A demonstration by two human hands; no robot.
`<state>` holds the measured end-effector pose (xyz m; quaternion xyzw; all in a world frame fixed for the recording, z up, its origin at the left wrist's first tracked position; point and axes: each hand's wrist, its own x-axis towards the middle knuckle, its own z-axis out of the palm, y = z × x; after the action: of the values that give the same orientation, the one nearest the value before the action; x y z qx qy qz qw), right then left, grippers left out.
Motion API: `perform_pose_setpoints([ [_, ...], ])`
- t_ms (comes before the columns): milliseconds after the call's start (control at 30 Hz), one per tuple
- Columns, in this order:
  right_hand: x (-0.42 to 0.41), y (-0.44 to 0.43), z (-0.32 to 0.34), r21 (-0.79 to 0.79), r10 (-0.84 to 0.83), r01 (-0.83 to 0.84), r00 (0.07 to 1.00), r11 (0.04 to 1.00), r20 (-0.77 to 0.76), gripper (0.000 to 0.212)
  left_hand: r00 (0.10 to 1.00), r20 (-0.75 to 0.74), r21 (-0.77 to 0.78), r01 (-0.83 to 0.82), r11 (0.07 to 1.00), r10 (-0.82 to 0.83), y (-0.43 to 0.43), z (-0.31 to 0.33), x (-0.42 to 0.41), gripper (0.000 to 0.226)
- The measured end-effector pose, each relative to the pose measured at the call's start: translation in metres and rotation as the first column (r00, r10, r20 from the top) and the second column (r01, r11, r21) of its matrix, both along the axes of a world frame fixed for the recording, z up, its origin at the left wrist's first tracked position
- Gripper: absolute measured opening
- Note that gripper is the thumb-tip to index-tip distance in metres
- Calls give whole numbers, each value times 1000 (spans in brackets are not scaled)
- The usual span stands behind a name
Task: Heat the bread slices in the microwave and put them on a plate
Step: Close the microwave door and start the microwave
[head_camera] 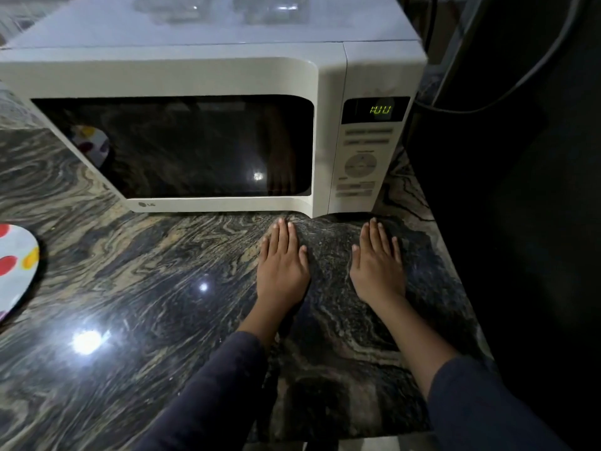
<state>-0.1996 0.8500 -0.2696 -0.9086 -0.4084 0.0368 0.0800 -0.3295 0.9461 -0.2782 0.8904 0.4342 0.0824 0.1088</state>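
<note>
Two-handed, rested palms down on the marbled counter [146, 271] just before the closed microwave [201, 76]: left hand [282, 268] and right hand [379, 268] side by side, fingers straight, together, holding nothing. Read 1:00 on its display [380, 110]. Saw spotted plate [16, 281] at counter's far left; bread hidden behind dark window [182, 148].

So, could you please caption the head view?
Left hand and right hand rest flat on the countertop before the closed microwave showing 1:00.
</note>
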Motion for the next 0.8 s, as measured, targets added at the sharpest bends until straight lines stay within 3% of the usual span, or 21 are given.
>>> perform_pose_setpoints([
  [800, 1, 0, -1, 18, 12, -11, 1000, 1000, -9, 56, 1000, -20, -17, -6, 1000, 6, 0, 3, 0, 61],
])
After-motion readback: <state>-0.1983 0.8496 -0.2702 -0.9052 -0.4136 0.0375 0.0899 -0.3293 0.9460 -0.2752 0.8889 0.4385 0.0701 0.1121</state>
